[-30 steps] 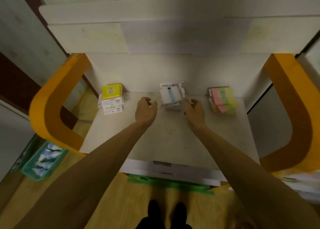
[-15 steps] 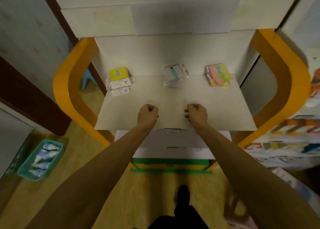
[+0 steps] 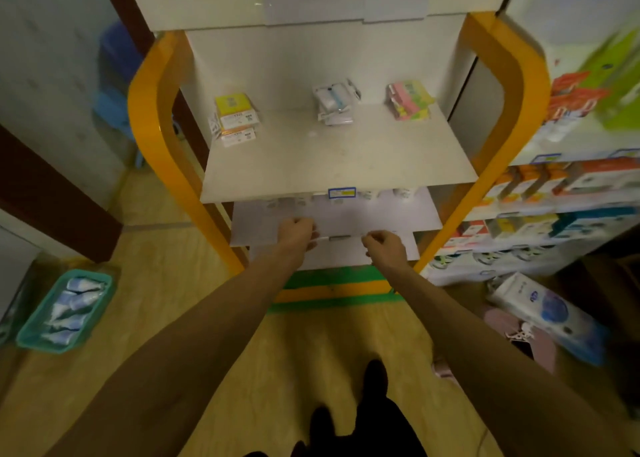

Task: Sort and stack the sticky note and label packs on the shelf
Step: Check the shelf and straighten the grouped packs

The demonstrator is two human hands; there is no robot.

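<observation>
**Three sorted stacks at the shelf back; both hands low and holding nothing**

Yellow pack stack point(image 3: 234, 117): up and left of the left hand point(image 3: 295, 232), against the shelf's back wall. Wrapped in film, white label faces showing. Likely light, flat, slightly slippery; best taken by the short edges, thumb on top, fingers under.

White label packs point(image 3: 333, 105): straight up from between the two hands, loosely piled and tilted. Film wrap looks crinkly; the top pack could slide if nudged. Squaring them would take a touch on both sides.

Pink and yellow note packs point(image 3: 409, 102): up and right of the right hand point(image 3: 382, 249), fanned unevenly. Paper blocks, probably stiff enough to pinch at a corner.

Shelf point(image 3: 339, 155): white board, bare in front of the stacks.

Hands: both loosely curled, nothing in them, hanging by the lower shelf's front edge, well apart from all packs.

Teal basket point(image 3: 100, 304) sits on the floor, far left of the left hand.
</observation>
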